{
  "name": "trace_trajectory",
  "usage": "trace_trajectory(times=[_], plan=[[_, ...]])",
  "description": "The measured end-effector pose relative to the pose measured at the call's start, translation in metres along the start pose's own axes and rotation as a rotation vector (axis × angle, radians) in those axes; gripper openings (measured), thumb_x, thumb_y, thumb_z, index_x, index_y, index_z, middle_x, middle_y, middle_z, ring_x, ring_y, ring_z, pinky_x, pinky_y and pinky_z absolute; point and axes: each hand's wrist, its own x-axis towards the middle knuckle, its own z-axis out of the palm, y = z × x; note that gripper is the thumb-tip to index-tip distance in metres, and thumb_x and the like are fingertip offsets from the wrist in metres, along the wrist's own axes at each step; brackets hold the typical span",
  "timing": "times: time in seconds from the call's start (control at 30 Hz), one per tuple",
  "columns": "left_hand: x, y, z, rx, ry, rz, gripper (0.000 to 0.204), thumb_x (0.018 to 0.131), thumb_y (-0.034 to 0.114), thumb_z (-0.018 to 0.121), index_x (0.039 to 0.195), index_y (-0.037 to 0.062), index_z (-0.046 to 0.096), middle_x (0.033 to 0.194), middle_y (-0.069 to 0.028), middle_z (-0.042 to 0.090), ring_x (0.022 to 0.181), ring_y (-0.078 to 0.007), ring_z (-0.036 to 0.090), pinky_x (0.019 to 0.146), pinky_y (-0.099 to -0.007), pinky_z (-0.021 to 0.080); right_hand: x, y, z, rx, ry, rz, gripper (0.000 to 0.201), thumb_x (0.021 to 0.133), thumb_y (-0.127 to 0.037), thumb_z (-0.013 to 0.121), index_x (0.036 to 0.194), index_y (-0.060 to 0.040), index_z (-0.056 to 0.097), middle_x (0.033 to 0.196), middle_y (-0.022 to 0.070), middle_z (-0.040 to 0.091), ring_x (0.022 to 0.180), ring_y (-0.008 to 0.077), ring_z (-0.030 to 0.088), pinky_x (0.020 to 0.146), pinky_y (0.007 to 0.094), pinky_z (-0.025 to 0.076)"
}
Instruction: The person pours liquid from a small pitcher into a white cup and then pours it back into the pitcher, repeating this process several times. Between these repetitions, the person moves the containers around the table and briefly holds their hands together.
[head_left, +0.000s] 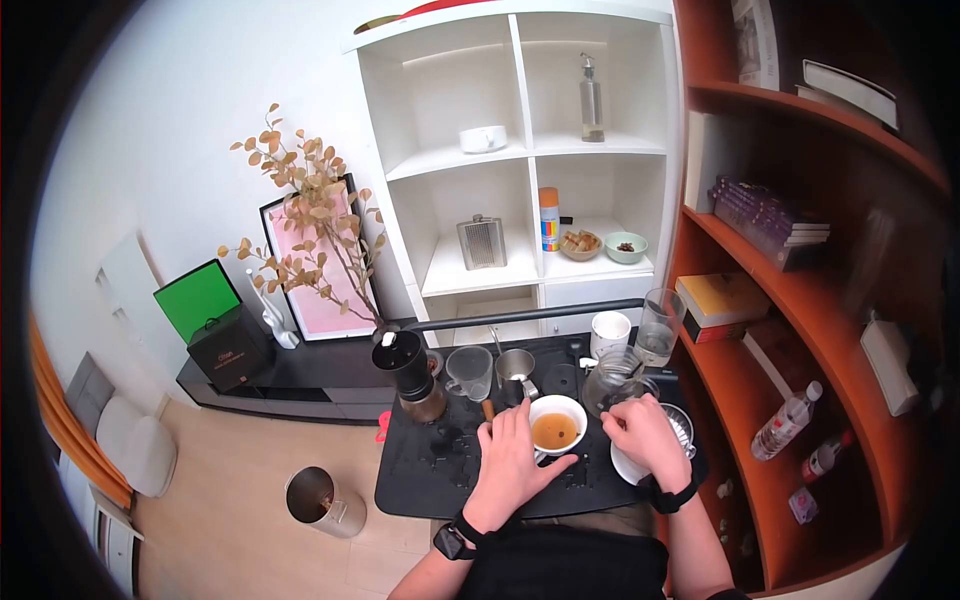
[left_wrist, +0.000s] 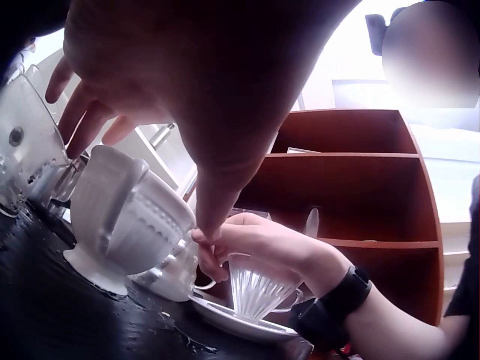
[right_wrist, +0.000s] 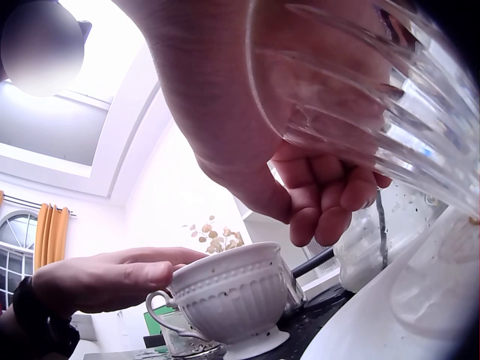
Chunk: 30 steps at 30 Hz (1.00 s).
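Note:
A white footed cup [head_left: 556, 428] of brown liquid stands on the black table, with dark specks floating in it. My left hand [head_left: 509, 450] lies along its left side with fingers extended and thumb spread near the handle. In the right wrist view, that hand [right_wrist: 112, 277] is level with the fluted cup [right_wrist: 232, 292]. My right hand [head_left: 646, 436] hovers right of the cup with fingers loosely curled; nothing shows between them in the right wrist view. Below it, a ribbed clear glass dripper [left_wrist: 259, 289] stands on a white saucer [left_wrist: 225, 321].
Behind the cup are a glass jar [head_left: 604, 384], a metal pitcher [head_left: 515, 366], a glass mug [head_left: 469, 373], a white cup [head_left: 610, 334] and a tall glass [head_left: 660, 328]. A coffee grinder [head_left: 408, 372] stands at the left. Brown shelves [head_left: 720, 260] rise on the right; a bin [head_left: 325, 502] is on the floor.

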Motion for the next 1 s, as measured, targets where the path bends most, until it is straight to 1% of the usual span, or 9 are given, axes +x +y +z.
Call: trace_trajectory(times=[0.07,0.1,0.17,0.2,0.27,0.4,0.47,0.7,1.0], plan=[[0.001,0.001,0.004,0.063,-0.046,-0.003,0.118,0.083,0.058,0.102,0.163,-0.0121,0.051,0.147,-0.0218,0.067,0.137,-0.0372,0.061,0.118,-0.0526,0.041,0.000,-0.001,-0.001,-0.005,0.000,0.002,0.033,0.103,-0.019,0.075,0.080,0.0031,0.078,0.079,0.0242,0.075,0.078,0.0444,0.071,0.091,0.0496,0.054],[0.002,0.001,0.005,0.063,-0.048,-0.004,0.118,0.083,0.058,0.102,0.163,-0.0121,0.051,0.147,-0.0218,0.067,0.137,-0.0372,0.061,0.118,-0.0526,0.041,0.000,-0.001,-0.001,-0.009,-0.003,0.004,0.033,0.103,-0.019,0.075,0.080,0.0032,0.078,0.079,0.0243,0.076,0.079,0.0443,0.072,0.091,0.0495,0.054],[0.004,0.000,0.007,0.045,-0.030,0.001,0.120,0.080,0.057,0.104,0.164,-0.0120,0.051,0.141,-0.0204,0.067,0.132,-0.0362,0.062,0.114,-0.0518,0.042,0.000,-0.001,-0.001,-0.007,0.000,0.008,0.033,0.103,-0.019,0.075,0.080,0.0033,0.078,0.080,0.0244,0.076,0.079,0.0443,0.072,0.091,0.0496,0.054],[0.005,0.000,0.009,0.045,-0.032,-0.003,0.120,0.080,0.057,0.104,0.164,-0.0120,0.051,0.141,-0.0204,0.067,0.132,-0.0362,0.062,0.114,-0.0518,0.042,0.000,-0.001,0.000,-0.006,0.007,0.010,0.033,0.103,-0.019,0.075,0.079,0.0035,0.078,0.080,0.0244,0.076,0.080,0.0443,0.072,0.091,0.0497,0.054],[0.006,0.001,0.013,0.036,0.012,0.010,0.125,0.075,0.056,0.106,0.164,-0.0130,0.051,0.136,-0.0200,0.067,0.128,-0.0359,0.061,0.111,-0.0530,0.044,-0.001,0.000,0.001,-0.003,0.003,0.010,0.033,0.103,-0.019,0.076,0.079,0.0036,0.078,0.080,0.0244,0.075,0.080,0.0444,0.071,0.091,0.0498,0.054],[0.011,0.002,0.015,0.027,0.012,0.003,0.126,0.074,0.055,0.107,0.164,-0.0127,0.051,0.132,-0.0189,0.067,0.126,-0.0353,0.061,0.108,-0.0515,0.044,0.000,-0.001,-0.001,-0.013,-0.005,0.014,0.034,0.103,-0.019,0.075,0.078,0.0037,0.076,0.079,0.0242,0.075,0.079,0.0445,0.071,0.090,0.0499,0.054],[0.013,0.001,0.017,0.034,0.020,0.002,0.125,0.072,0.053,0.108,0.163,-0.0123,0.052,0.130,-0.0179,0.067,0.123,-0.0347,0.062,0.105,-0.0492,0.044,0.000,0.001,0.001,-0.019,-0.002,0.007,0.034,0.103,-0.019,0.075,0.078,0.0036,0.076,0.078,0.0241,0.074,0.079,0.0444,0.071,0.090,0.0499,0.053],[0.018,-0.001,0.017,-0.029,0.016,-0.005,0.125,0.070,0.048,0.110,0.163,-0.0111,0.051,0.128,-0.0176,0.068,0.120,-0.0341,0.065,0.103,-0.0474,0.044,-0.001,0.001,0.001,-0.015,0.006,0.005,0.034,0.103,-0.019,0.075,0.078,0.0036,0.076,0.078,0.0244,0.074,0.079,0.0446,0.070,0.089,0.0501,0.052],[0.020,0.005,0.012,-0.110,0.012,-0.033,0.120,0.070,0.037,0.110,0.164,-0.0086,0.052,0.132,-0.0194,0.068,0.124,-0.0362,0.067,0.106,-0.0478,0.044,-0.001,-0.002,-0.002,-0.021,-0.007,0.011,0.034,0.103,-0.020,0.074,0.080,0.0043,0.078,0.082,0.0253,0.075,0.082,0.0445,0.071,0.089,0.0503,0.052]])
